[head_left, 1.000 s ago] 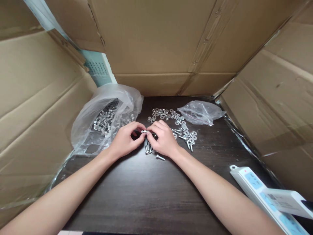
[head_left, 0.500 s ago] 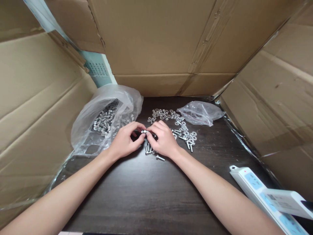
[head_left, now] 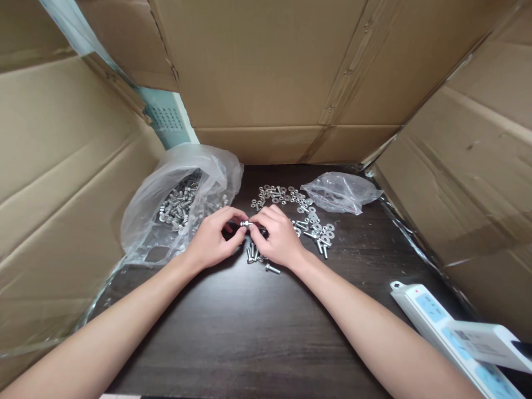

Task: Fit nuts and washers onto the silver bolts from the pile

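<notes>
Above the dark table, my left hand (head_left: 218, 235) pinches the head end of a small silver bolt (head_left: 246, 223). From the other side my right hand (head_left: 275, 235) closes its thumb and fingers round the bolt's shank end. A ring, perhaps a nut or washer, shows on the bolt between my fingertips; its exact kind is too small to tell. Just below my hands lie several loose bolts (head_left: 252, 252), with a single bolt (head_left: 272, 269) nearer to me. Washers (head_left: 326, 230) and more bolts are scattered behind and right of my right hand, which partly hides them.
To the left, an open clear plastic bag (head_left: 141, 213) holds a heap of bolts (head_left: 178, 208). A crumpled plastic bag (head_left: 343, 191) lies at the back right. A white power strip (head_left: 415, 302) with a plugged-in adapter (head_left: 490, 343) is at the right front. Cardboard walls (head_left: 270, 72) enclose the table (head_left: 233, 332).
Both hands stay in almost the same place, with only a slight shift of the fingers on the bolt. The scattered parts and bags have not moved.
</notes>
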